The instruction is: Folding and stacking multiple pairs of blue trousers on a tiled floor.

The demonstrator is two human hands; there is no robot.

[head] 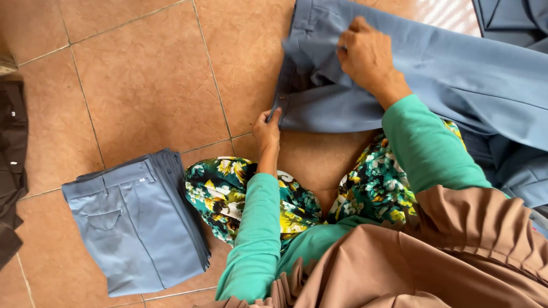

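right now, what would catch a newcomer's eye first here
Probably the blue-grey trousers spread over the tiled floor at top right, with the right hand pinching a fold near the waistband and the left hand gripping its lower corner. Next, the neat stack of folded trousers in the same colour at lower left, beside the person's bright floral-print knees.

Blue-grey trousers lie spread flat on the tiled floor before me, waistband toward my left, fabric bunched near the top, legs trailing off right.
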